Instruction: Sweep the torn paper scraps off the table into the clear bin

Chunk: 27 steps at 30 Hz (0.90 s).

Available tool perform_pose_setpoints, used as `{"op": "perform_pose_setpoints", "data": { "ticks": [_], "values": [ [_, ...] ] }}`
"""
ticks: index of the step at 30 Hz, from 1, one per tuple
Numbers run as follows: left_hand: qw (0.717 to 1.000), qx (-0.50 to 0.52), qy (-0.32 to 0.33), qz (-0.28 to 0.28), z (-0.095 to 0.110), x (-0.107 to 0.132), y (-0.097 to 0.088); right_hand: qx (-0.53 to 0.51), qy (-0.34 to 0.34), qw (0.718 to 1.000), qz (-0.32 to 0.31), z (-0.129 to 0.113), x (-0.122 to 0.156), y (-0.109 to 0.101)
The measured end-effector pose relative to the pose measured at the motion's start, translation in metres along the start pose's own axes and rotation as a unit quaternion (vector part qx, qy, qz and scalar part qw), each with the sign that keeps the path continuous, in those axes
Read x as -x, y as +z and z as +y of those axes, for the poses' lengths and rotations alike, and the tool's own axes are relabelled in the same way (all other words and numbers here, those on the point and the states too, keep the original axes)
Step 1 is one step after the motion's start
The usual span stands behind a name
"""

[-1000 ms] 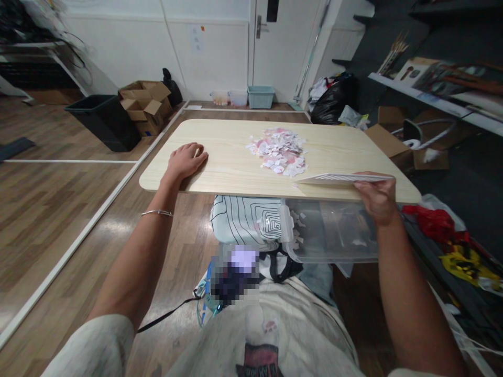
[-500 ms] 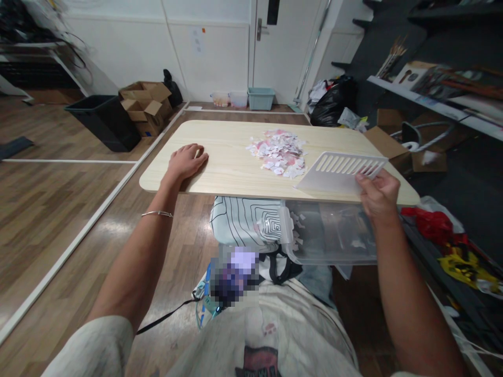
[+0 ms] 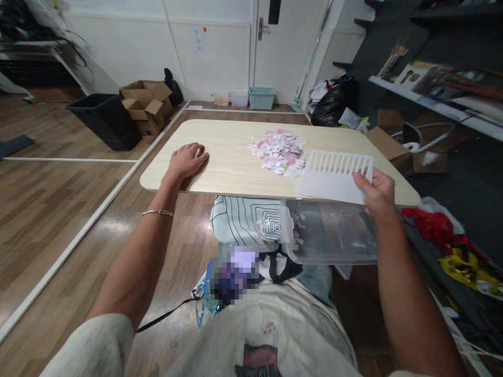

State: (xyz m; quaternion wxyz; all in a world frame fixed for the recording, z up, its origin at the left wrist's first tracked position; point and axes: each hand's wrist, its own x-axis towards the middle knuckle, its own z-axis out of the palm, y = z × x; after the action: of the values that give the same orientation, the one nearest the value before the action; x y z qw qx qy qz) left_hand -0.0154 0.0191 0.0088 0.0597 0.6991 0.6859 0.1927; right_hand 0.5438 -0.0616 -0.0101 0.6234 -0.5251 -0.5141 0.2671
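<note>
My right hand [image 3: 376,191] grips a flat white plastic panel [image 3: 334,177] with a row of slots along its far edge, tilted up over the table's near right edge. A heap of torn pink and white paper scraps [image 3: 280,150] lies just beyond the panel on the pale wooden table [image 3: 228,173]. My left hand [image 3: 187,159] rests palm down on the table at the near left, fingers together and flat, holding nothing. A clear plastic bin [image 3: 330,233] with a few scraps inside sits under the table edge on my lap.
A patterned cushion or bag [image 3: 245,220] lies beside the bin. On the floor are a black crate [image 3: 104,120], open cardboard boxes [image 3: 147,104], a teal tub [image 3: 260,97] and a black rubbish bag [image 3: 334,99]. Shelves with clutter [image 3: 440,89] line the right wall.
My right hand has tipped the slotted panel from edge-on and level to facing me, its slotted edge raised. My left hand has stayed put.
</note>
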Motion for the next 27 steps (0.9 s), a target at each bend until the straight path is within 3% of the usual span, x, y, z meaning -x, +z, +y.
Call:
{"op": "perform_pose_setpoints", "data": {
  "ticks": [9,21,27],
  "values": [
    [1.000,0.010,0.004,0.001,-0.001,0.000,0.000,0.041,0.025,0.997,-0.061,-0.013,0.005,-0.003],
    [1.000,0.011,0.000,0.002,-0.001,-0.001,0.001,-0.013,0.046,0.999,0.010,-0.010,0.002,0.002],
    [1.000,0.013,0.004,0.005,-0.003,-0.001,0.002,-0.011,0.007,0.999,0.048,0.002,-0.006,0.005]
  ]
}}
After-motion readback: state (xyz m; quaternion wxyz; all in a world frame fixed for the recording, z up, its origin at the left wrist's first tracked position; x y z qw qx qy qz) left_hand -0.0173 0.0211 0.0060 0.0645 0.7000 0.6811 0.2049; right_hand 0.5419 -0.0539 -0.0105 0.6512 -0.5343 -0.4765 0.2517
